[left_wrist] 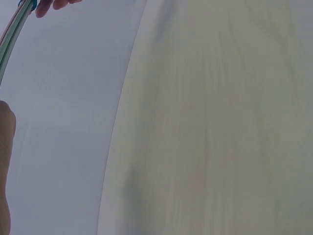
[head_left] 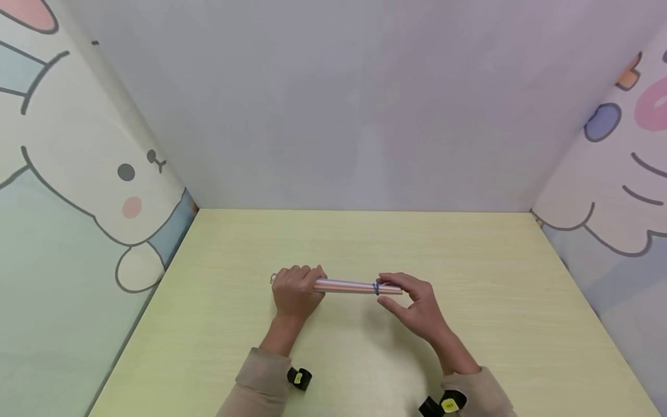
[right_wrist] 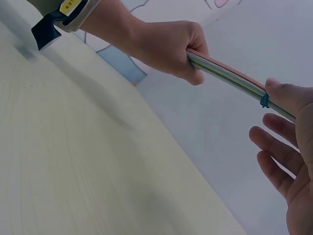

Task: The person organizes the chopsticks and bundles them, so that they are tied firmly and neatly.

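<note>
My left hand (head_left: 298,291) grips a bundle of slim pastel sticks (head_left: 346,286) near its left end, fingers curled round it. The bundle is held roughly level above the table; pink, lilac and green sticks show in the right wrist view. A blue band (right_wrist: 264,100) circles it near the right end. Around that end, my right hand (head_left: 417,304) has its thumb and fingers apart, close to the band. Its other fingers (right_wrist: 276,147) are spread loosely off the sticks. Whether the thumb touches the band, I cannot tell.
A pale yellow table (head_left: 234,243) lies beneath both hands. Behind it rises a plain grey wall (head_left: 359,116). Side panels with cartoon animals (head_left: 94,145) stand at left and right. Black wrist devices (head_left: 299,378) are strapped at both sleeves.
</note>
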Demonstrator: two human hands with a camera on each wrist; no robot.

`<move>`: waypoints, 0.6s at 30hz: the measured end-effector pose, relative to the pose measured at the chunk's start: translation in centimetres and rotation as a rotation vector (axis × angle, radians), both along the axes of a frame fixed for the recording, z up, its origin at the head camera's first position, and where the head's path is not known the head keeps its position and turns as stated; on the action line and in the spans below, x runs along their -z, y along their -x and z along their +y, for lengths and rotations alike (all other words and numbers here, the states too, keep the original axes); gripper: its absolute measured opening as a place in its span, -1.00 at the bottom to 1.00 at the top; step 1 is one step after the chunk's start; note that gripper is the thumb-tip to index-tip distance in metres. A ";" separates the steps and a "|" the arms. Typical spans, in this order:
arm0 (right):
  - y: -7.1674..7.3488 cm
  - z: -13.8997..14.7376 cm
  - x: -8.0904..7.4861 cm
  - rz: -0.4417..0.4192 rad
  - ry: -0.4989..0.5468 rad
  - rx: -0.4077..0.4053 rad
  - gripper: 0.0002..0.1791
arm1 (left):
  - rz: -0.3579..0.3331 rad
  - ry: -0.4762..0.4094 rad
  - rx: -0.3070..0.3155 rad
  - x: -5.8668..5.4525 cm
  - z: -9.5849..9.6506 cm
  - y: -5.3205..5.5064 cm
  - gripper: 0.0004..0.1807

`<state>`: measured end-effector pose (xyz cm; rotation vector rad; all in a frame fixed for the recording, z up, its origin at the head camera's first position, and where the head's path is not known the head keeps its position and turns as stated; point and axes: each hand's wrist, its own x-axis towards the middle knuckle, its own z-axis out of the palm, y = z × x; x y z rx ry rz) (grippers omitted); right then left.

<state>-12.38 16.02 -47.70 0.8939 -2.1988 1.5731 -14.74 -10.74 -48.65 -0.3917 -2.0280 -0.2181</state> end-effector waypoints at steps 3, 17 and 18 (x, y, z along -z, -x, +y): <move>0.1 0.1 0.2 -0.007 0.052 -0.026 -0.55 | 0.003 0.001 -0.003 -0.1 0.0 0.0 -0.64; 0.3 -0.2 -0.4 0.083 0.002 0.018 -0.60 | -0.024 0.008 -0.012 -0.4 1.1 -0.3 -0.70; 0.3 -0.2 -0.3 0.090 -0.005 0.019 -0.60 | -0.023 0.010 -0.010 -0.4 1.2 -0.3 -0.70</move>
